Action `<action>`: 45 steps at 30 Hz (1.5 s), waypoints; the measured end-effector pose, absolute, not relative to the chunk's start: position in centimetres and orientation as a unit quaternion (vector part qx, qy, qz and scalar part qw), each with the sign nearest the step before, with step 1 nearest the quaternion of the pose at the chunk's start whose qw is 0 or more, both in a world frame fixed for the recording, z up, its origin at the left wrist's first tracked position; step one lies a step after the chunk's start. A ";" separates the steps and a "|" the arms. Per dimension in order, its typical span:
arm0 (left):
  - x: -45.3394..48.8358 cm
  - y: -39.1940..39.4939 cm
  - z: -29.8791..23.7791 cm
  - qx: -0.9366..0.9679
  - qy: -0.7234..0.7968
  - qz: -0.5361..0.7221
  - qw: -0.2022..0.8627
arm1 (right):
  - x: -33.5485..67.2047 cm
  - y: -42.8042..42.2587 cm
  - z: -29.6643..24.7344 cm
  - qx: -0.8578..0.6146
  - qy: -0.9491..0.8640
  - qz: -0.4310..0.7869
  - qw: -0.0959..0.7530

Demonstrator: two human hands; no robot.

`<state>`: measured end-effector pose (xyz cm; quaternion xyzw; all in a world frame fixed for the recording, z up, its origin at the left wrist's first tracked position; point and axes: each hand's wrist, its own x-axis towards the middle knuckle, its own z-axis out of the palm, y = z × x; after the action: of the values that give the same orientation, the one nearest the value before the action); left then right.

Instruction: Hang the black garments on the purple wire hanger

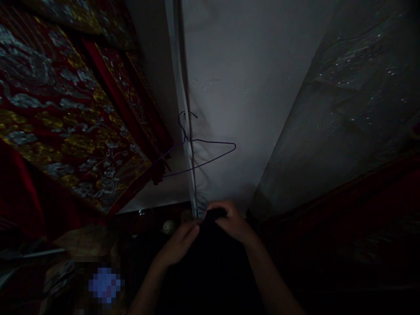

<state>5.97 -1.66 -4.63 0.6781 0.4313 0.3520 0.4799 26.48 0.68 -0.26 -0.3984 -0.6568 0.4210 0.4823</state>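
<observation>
A black cloth, perhaps a garment, hangs between my two hands at the bottom middle. My right hand grips its top edge, with fingers curled over the fabric. Pinching the same cloth a little to the left is my left hand. Above both hands, a thin dark wire hanger hangs from a narrow upright strip on the wall, with nothing on it. The scene is very dark, so the cloth's shape and folds are hard to make out.
A red cloth with gold and silver embroidery hangs at the left. Plain wall rises behind the hanger. On the right hangs a glittering translucent sheet, above dark red fabric. Cluttered items and a pixelated patch lie lower left.
</observation>
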 end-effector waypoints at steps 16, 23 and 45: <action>-2.8 -0.7 -1.0 0.691 0.565 0.332 0.304 | 24.9 13.6 -2.0 -0.465 -0.640 0.303 0.532; -6.2 2.7 2.5 0.765 0.566 0.272 0.144 | 29.3 10.0 1.1 -0.457 -0.664 0.296 0.512; -2.5 7.1 10.4 0.821 0.451 0.348 0.037 | 37.2 10.2 5.2 -0.508 -0.574 0.104 0.634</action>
<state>-2.48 7.12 10.43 0.8213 0.4507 0.3477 0.0370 37.19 10.17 5.25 -0.5076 -0.5738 0.1043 0.6342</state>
